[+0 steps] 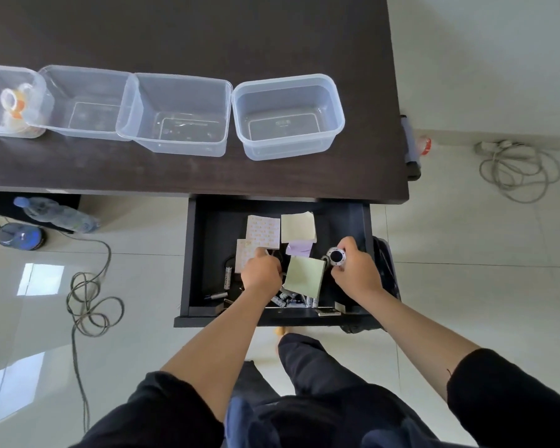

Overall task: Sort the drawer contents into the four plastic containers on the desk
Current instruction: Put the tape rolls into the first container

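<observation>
The sorting is barely started. Four clear plastic containers stand in a row across the tabletop, parallel to its near edge. The leftmost container (0, 101), toward the left edge, holds what look like rolls of tape (12, 103). The second container (84, 103) looks empty, the third container (175, 113) seems to have a few small dark bits on its floor, too faint to name, and the fourth container (288, 116), closest to the right edge, looks empty.

Nearly everything is still in the open drawer (274, 260), pulled out below the near edge of the tabletop. Toward its back lie sticker sheets (263, 231), a pale yellow note pad (298, 227) and a purple slip (299, 248). A green note pad (305, 275) sits in the middle, a loose battery (228, 277) to the left, and more batteries (291, 299) and small dark items crowd the drawer's front edge.

Both hands are down in the drawer. The left hand (262, 273) is curled, fingers closed around something small and thin beside the sticker sheets; I cannot tell what it is. The right hand (356, 270) is wrapped round a silvery round object with a dark face (337, 257), thumb and fingers closed on its rim.

By my reckoning, the paper goods, batteries and oddments all remain to be moved.
</observation>
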{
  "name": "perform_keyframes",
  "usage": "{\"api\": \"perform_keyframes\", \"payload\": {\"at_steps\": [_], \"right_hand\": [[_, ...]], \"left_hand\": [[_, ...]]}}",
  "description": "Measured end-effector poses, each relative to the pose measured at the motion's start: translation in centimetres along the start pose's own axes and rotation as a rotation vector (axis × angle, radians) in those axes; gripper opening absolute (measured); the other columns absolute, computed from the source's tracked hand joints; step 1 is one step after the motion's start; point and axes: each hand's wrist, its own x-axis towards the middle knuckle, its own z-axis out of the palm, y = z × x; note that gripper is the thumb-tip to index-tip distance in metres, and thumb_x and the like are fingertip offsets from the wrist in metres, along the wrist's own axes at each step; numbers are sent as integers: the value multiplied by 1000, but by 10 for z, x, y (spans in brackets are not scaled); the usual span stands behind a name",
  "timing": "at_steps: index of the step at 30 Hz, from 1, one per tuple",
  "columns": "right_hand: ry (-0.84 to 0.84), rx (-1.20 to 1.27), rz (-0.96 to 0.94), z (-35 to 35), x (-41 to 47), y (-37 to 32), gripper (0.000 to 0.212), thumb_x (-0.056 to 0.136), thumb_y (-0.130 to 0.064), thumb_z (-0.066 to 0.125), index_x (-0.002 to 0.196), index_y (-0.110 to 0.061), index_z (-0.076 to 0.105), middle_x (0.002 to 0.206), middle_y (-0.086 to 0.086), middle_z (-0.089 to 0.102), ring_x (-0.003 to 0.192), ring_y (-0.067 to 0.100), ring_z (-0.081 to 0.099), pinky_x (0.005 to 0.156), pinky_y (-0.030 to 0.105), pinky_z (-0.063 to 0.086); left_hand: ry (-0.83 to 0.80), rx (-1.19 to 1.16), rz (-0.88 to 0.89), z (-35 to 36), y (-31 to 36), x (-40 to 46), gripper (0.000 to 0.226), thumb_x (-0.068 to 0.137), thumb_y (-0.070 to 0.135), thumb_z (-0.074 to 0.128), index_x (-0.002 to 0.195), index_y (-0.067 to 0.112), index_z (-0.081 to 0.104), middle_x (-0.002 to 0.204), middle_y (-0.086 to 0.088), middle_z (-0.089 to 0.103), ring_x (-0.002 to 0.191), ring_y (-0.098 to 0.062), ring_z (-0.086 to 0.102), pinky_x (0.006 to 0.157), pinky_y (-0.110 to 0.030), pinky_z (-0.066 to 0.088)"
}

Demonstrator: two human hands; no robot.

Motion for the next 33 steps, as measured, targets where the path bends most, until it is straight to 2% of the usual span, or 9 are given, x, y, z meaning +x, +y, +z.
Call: {"api": "perform_keyframes", "payload": {"at_steps": [5, 8, 13, 18, 23, 26, 29, 33], "right_hand": [[90, 134, 18, -6, -10, -4, 28, 83, -7, 64, 102, -14, 44, 80, 4, 60, 62, 21, 54, 45, 21, 29], [126, 183, 8, -11, -13, -10, 30, 83, -8, 66, 104, -14, 46, 83, 3, 61, 64, 19, 56, 47, 17, 31], [183, 233, -18, -10, -20, -35, 28, 83, -10, 65, 100, -17, 45, 81, 1, 61, 66, 19, 60, 51, 30, 49], [183, 269, -13, -4, -28, -77, 24, 85, -11, 62, 99, -19, 44, 67, -1, 59, 56, 18, 56, 44, 26, 36], [168, 255, -45, 3, -32, -145, 25, 83, -12, 60, 102, -22, 46, 63, -3, 56, 57, 20, 55, 48, 30, 37], [159, 273, -146, 13, -29, -198, 24, 83, -13, 60, 99, -22, 44, 55, -7, 49, 53, 20, 50, 50, 34, 37], [163, 308, -243, 22, -27, -260, 24, 83, -13, 61, 97, -24, 45, 57, -9, 52, 56, 17, 53, 51, 31, 39], [195, 328, -362, 34, -23, -340, 25, 82, -17, 62, 95, -29, 44, 57, -7, 58, 54, 16, 58, 51, 37, 47]], "left_hand": [[42, -40, 30, 3, 0, -4, 17, 90, 14, 56, 101, 15, 69, 121, -7, 45, 92, -26, 56, 68, -34, 50], [86, -83, 61, 1, -2, -10, 18, 92, 15, 52, 100, 13, 68, 117, -7, 46, 86, -25, 56, 65, -33, 45], [187, -136, 120, -18, -12, -18, 21, 94, 14, 47, 100, 7, 66, 117, -5, 47, 79, -25, 59, 63, -35, 52], [290, -259, 137, -52, -35, -30, 21, 94, 23, 50, 101, 11, 66, 113, -2, 48, 76, -20, 60, 65, -32, 56], [384, -416, 137, -105, -83, -50, 16, 93, 22, 52, 98, 14, 66, 108, -1, 53, 84, -20, 59, 70, -31, 50], [455, -481, 135, -142, -125, -62, 16, 93, 22, 54, 100, 13, 65, 108, -2, 54, 90, -21, 58, 74, -30, 48], [545, -538, 130, -180, -175, -72, 15, 91, 24, 55, 99, 14, 65, 105, 1, 54, 85, -16, 54, 70, -26, 44], [684, -577, 104, -225, -237, -87, 12, 90, 26, 58, 93, 18, 65, 95, 4, 54, 79, -13, 54, 67, -25, 42]]}}
